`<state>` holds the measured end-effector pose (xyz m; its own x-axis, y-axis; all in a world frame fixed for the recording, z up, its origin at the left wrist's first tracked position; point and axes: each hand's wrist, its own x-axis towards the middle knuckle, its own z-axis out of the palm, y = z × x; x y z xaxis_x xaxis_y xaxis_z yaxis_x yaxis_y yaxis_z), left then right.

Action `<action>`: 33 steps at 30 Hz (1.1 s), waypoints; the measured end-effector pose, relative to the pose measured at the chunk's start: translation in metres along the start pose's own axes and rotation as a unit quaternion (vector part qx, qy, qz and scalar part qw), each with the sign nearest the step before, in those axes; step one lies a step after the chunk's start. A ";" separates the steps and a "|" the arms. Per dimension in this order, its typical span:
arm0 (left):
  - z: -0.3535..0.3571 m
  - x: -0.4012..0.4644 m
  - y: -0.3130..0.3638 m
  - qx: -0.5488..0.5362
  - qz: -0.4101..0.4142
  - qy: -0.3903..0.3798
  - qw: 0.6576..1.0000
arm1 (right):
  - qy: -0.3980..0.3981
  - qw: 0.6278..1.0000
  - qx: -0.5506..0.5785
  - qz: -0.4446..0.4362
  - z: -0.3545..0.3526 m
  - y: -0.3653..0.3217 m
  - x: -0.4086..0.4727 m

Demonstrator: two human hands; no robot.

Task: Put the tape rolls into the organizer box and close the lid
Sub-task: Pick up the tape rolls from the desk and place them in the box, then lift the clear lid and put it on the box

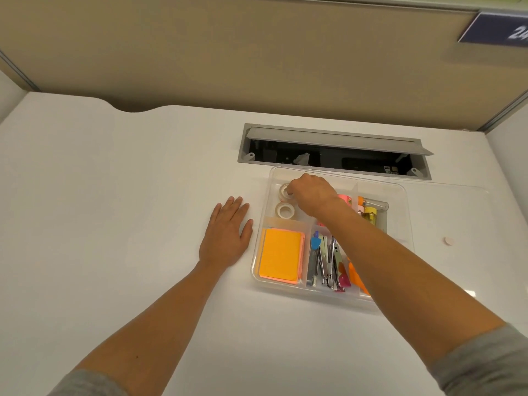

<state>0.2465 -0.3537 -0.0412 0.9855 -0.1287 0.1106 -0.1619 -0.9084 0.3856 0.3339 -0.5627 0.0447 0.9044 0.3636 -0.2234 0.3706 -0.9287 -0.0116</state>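
A clear plastic organizer box [258, 277] sits open on the white desk. In its far left compartment lie two clear tape rolls: one [285, 210] nearer me and one [285, 191] farther back. My right hand [311, 192] reaches into that compartment, its fingers closed on the farther roll. Flat on the desk just left of the box rests my left hand [227, 234], fingers spread, holding nothing. A clear lid [457, 212] lies flat on the desk to the right of the box.
Orange sticky notes [281, 257], staplers and clips [327, 261] and small coloured items [368, 212] fill the other compartments. An open grey cable hatch [334, 150] is behind the box. A small white disc [448, 240] lies at right. A beige partition stands behind the desk.
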 end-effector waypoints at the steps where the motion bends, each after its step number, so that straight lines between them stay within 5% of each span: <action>1: 0.000 0.000 -0.001 0.001 -0.001 -0.001 1.000 | 0.007 1.000 0.018 0.004 -0.003 -0.001 -0.002; 6: -0.003 -0.001 -0.001 -0.027 0.003 -0.011 1.000 | 0.096 0.990 0.102 0.032 -0.022 0.001 -0.033; 10: -0.015 -0.004 0.003 -0.172 -0.027 -0.022 0.984 | 0.197 0.950 0.213 0.117 -0.025 0.015 -0.091; 14: -0.034 -0.016 0.019 -0.341 -0.133 -0.055 0.929 | 0.287 0.873 0.314 0.240 -0.011 0.032 -0.161; 19: -0.045 -0.038 0.047 -0.401 -0.130 -0.081 0.903 | 0.368 0.757 0.389 0.373 0.025 0.044 -0.232; 26: -0.049 -0.056 0.066 -0.396 -0.169 -0.095 0.897 | 0.324 0.583 0.493 0.558 0.070 0.061 -0.287; 33: -0.059 -0.064 0.073 -0.381 -0.196 -0.085 0.900 | 0.281 0.534 0.522 0.602 0.081 0.077 -0.289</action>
<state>0.1690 -0.3884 0.0346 0.9577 0.0250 -0.2867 0.2753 -0.3696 0.8874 0.0837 -0.7448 0.0291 0.3832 -0.8517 -0.3575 -0.6071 0.0595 -0.7924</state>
